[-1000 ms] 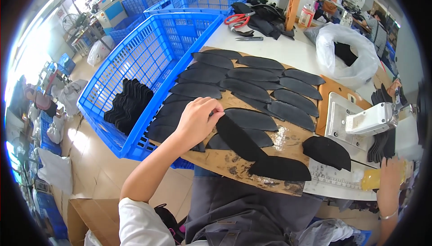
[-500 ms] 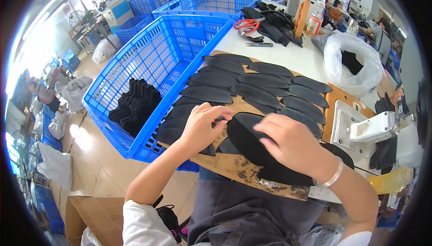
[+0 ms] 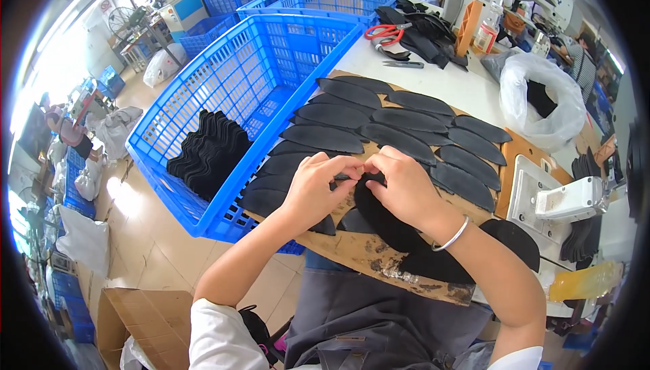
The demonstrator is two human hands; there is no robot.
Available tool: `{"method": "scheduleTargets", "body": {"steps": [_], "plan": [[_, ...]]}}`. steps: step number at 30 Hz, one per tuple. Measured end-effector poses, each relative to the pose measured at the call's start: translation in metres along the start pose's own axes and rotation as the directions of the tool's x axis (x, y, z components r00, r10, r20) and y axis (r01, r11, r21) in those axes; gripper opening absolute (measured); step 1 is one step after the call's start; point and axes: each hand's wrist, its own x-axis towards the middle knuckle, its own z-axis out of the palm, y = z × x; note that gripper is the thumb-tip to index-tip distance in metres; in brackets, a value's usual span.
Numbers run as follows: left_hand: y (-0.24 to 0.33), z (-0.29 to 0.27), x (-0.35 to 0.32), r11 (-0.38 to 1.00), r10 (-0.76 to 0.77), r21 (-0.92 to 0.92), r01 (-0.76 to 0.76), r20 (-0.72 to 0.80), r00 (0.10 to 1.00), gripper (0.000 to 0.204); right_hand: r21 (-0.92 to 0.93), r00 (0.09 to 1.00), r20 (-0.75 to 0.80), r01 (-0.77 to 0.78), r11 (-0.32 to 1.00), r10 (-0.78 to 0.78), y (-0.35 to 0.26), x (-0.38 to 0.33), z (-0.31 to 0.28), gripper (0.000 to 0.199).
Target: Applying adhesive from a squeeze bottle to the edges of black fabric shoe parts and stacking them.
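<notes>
My left hand (image 3: 317, 187) and my right hand (image 3: 405, 187) meet over a brown board (image 3: 379, 262), both pinching one black curved fabric piece (image 3: 379, 218) that hangs below the fingers. Several more black leaf-shaped pieces (image 3: 379, 126) lie in overlapping rows across the board beyond my hands. A silver bangle (image 3: 452, 236) sits on my right wrist.
A blue plastic crate (image 3: 223, 99) at the left holds a stack of black pieces (image 3: 210, 150). More blue crates stand behind. A white sewing machine (image 3: 562, 201) is at the right. Red scissors (image 3: 382, 31), dark cloth and a clear plastic bag (image 3: 542, 99) lie on the white table.
My right hand came in from the lower right and joined the left hand at the middle of the board. Both now grip the same black piece.
</notes>
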Motion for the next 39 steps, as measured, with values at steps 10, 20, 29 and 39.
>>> {"method": "scheduleTargets", "body": {"steps": [10, 20, 29, 39], "plan": [[-0.002, 0.002, -0.001, 0.998, 0.01, 0.056, -0.01, -0.004, 1.0, 0.024, 0.059, 1.0, 0.029, 0.002, 0.998, -0.003, 0.001, -0.003, -0.004, 0.008], [0.008, -0.004, -0.005, 0.966, 0.122, 0.229, -0.12, 0.004, 0.993, 0.019, 0.16, 0.999, 0.037, 0.013, 0.987, -0.019, 0.0, -0.013, -0.022, 0.008], [0.014, 0.0, -0.012, 0.982, 0.019, 0.188, -0.01, -0.045, 0.999, 0.017, 0.122, 0.994, 0.106, 0.025, 0.992, -0.038, -0.006, -0.022, -0.03, 0.009], [0.021, -0.001, -0.017, 0.929, 0.201, 0.304, -0.213, 0.069, 0.977, 0.032, 0.002, 0.933, 0.352, 0.081, 0.997, -0.076, -0.007, -0.027, -0.046, 0.014]]}}
